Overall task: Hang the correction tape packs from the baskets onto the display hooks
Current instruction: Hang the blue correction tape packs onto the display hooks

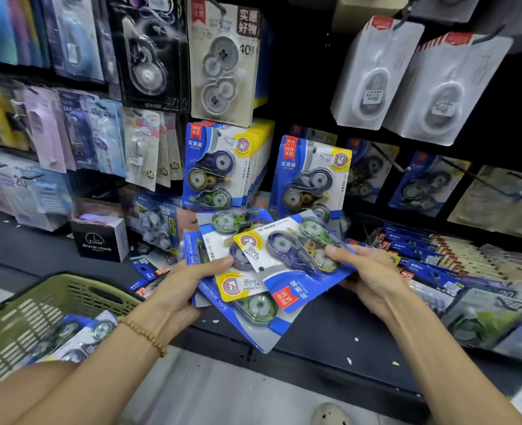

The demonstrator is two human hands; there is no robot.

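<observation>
Both hands pinch a fanned bunch of blue correction tape packs [272,271] just below the hooks: left hand [189,283] and right hand [367,271]. Several hang above; more wait in the green basket [39,308], so I'd judge it midway.

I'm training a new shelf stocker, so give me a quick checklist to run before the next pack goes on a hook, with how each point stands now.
1. Packs held firmly: ok. The left hand and the right hand both grip the fanned packs.
2. One pack singled out: not ok; several overlap.
3. Top pack upright: not ok; its red label reads upside down.
4. Matching row found: ok; the same blue packs hang on the hook row straight ahead.
5. Hook tip free: cannot tell.
6. More stock: ok; the green basket holds packs.
</observation>
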